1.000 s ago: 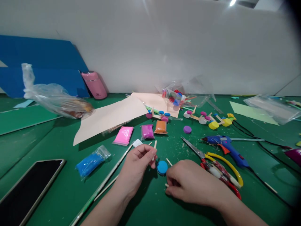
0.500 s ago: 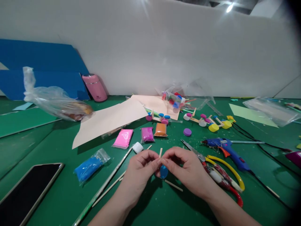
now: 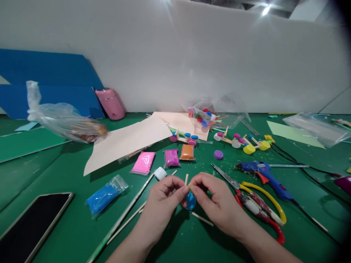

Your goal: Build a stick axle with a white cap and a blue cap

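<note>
My left hand (image 3: 166,199) and my right hand (image 3: 216,199) meet at the middle front, fingertips pinched together. Between them a short wooden stick (image 3: 187,179) pokes up, gripped by both. Just beneath the fingertips is a round blue disc (image 3: 191,201), like a bottle cap, partly covered by my left fingers; how it joins the stick is hidden. On the table below lies a loose piece of wooden stick (image 3: 202,219). Beside my left hand rest a white cap (image 3: 160,173) and a long thin stick (image 3: 128,207). Pliers with red and yellow handles (image 3: 263,190) lie right of my right hand.
A blue glue gun (image 3: 270,175) with its cord lies at right. Packets of pink (image 3: 143,163), purple (image 3: 171,157), orange (image 3: 187,152) and blue clay (image 3: 105,195) sit ahead and left. Small wheeled stick models (image 3: 184,137) stand behind. A phone (image 3: 34,226) is at front left.
The view has shifted slightly. Both hands stay pinched in nearly the same place, and the blue disc now shows its face a little more.
</note>
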Available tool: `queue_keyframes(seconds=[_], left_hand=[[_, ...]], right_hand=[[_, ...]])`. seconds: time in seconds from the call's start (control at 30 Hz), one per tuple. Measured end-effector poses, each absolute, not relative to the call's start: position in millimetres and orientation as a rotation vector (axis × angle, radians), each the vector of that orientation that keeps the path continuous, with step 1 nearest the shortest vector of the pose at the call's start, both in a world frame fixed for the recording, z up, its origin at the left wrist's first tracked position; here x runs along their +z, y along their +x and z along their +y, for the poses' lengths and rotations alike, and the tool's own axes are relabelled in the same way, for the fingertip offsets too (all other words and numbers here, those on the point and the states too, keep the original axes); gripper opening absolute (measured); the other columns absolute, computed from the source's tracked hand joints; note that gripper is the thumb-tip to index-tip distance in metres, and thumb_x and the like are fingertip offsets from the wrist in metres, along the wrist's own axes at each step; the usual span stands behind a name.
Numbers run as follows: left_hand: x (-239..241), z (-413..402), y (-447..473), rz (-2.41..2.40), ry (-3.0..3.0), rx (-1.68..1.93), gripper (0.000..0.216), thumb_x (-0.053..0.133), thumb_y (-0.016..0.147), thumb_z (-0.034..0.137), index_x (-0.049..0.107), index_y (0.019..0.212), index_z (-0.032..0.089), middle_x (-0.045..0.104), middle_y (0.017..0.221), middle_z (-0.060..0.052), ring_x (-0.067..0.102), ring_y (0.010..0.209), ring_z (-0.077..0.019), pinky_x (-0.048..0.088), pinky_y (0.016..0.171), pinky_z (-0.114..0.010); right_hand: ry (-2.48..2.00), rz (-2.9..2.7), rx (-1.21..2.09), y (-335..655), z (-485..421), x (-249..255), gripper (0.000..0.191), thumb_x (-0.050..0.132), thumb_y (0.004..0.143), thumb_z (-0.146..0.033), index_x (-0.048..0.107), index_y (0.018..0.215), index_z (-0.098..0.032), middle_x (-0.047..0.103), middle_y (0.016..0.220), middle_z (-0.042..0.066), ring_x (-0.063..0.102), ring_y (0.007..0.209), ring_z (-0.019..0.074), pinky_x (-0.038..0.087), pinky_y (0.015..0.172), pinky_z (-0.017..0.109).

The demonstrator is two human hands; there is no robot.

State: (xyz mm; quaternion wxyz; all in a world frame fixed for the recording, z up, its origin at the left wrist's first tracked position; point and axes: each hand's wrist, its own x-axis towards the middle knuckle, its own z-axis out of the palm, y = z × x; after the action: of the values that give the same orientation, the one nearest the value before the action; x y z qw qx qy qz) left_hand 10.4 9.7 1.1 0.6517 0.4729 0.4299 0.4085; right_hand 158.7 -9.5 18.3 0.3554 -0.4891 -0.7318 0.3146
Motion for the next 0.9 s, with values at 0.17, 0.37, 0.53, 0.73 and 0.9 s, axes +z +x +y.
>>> queue_keyframes(seconds=[0.17, 0.37, 0.53, 0.73, 0.9], left_hand=[[0.6, 8.5, 8.9, 0.926, 1.055, 0.936, 0.012, 0.061, 0.074, 0.022, 0.056, 0.066, 0.015, 0.054, 0.054, 0.004, 0.050, 0.052, -0.0082, 0.039, 0.053, -0.018], [2.1, 8.3, 8.5, 0.917, 1.035, 0.954, 0.012, 0.062, 0.073, 0.021, 0.056, 0.065, 0.015, 0.054, 0.054, 0.004, 0.051, 0.052, -0.0081, 0.039, 0.053, -0.019], [3.2, 8.5, 11.1, 0.992, 1.012, 1.004, 0.011, 0.063, 0.071, 0.020, 0.056, 0.064, 0.015, 0.053, 0.051, 0.004, 0.049, 0.050, -0.0088, 0.037, 0.052, -0.019], [6.6, 8.5, 12.0, 1.057, 1.079, 1.009, 0.011, 0.067, 0.066, 0.021, 0.058, 0.062, 0.015, 0.054, 0.052, 0.003, 0.048, 0.049, -0.0087, 0.037, 0.048, -0.018], [2.4, 9.5, 8.4, 0.957, 1.064, 0.957, 0.011, 0.066, 0.068, 0.022, 0.059, 0.063, 0.015, 0.055, 0.054, 0.003, 0.050, 0.051, -0.0087, 0.038, 0.050, -0.018]], right_hand=[[-1.237, -1.887, 0.801, 155.2, -10.0, 17.8, 0.016, 0.039, 0.086, -0.016, 0.049, 0.074, -0.018, 0.052, 0.071, -0.001, 0.047, 0.065, 0.0111, 0.036, 0.059, 0.021], [-1.278, -1.818, 0.900, 157.0, -11.0, 18.7, 0.022, 0.034, 0.087, -0.017, 0.042, 0.067, -0.019, 0.044, 0.062, -0.004, 0.043, 0.058, 0.0100, 0.033, 0.053, 0.020], [-1.312, -1.761, 0.883, 160.2, -8.5, 17.5, 0.026, 0.037, 0.086, -0.022, 0.040, 0.061, -0.018, 0.039, 0.056, -0.005, 0.040, 0.053, 0.0095, 0.031, 0.049, 0.020], [-1.246, -1.692, 1.019, 158.8, -4.8, 15.6, 0.013, 0.050, 0.082, -0.027, 0.056, 0.076, -0.017, 0.054, 0.067, -0.001, 0.049, 0.061, 0.0107, 0.039, 0.054, 0.020], [-1.241, -1.817, 0.941, 158.5, -6.2, 17.6, 0.013, 0.045, 0.084, -0.019, 0.054, 0.075, -0.017, 0.054, 0.068, -0.002, 0.049, 0.062, 0.0106, 0.039, 0.057, 0.020]])
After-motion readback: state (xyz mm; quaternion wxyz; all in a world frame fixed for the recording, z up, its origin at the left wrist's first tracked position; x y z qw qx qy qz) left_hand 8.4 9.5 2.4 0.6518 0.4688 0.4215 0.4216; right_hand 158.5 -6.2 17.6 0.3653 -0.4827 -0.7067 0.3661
